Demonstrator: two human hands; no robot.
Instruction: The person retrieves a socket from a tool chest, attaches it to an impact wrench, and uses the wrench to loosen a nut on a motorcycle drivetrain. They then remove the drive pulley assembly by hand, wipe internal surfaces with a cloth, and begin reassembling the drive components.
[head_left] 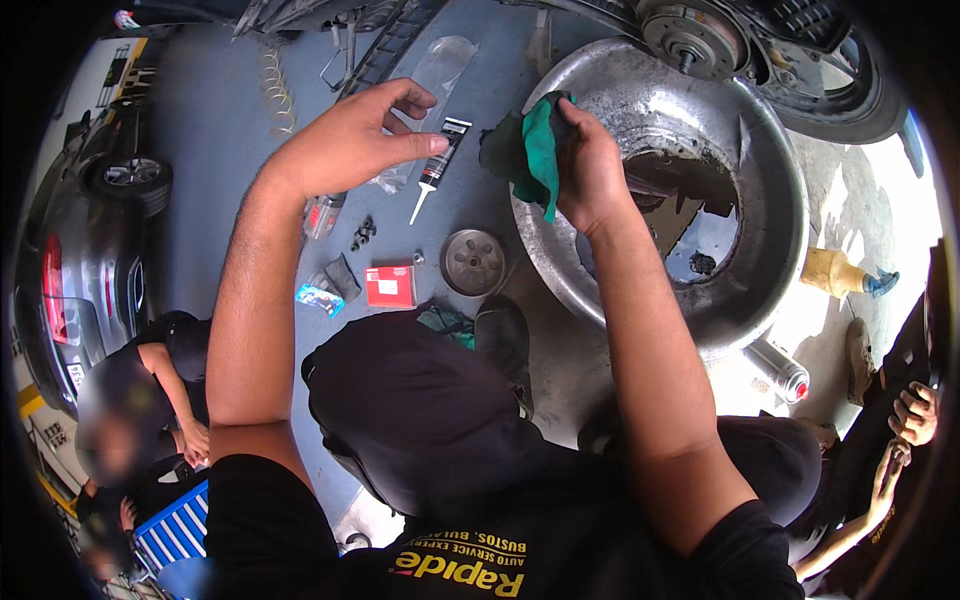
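My left hand (360, 140) is raised at the upper left, fingers curved and apart, with nothing in it. Just past its thumb is a black tube with a white nozzle (427, 190), which appears to lie on the blue floor. A green cloth (541, 150), darkly stained on its left part, hangs from my right hand (592, 170), whose fingers are closed on it. Below that hand stands a large round metal basin (775, 200) with dark, reflective liquid inside. Above the basin's far rim is a wheel hub with a round brake part (692, 40).
On the floor lie a red box (391, 287), a round metal plate with holes (473, 262), several small dark nuts (363, 234) and a blue packet (319, 299). A spray can (777, 371) and yellowish bottle (832, 271) are right. Co-workers crouch at both sides; a dark car (85, 255) stands left.
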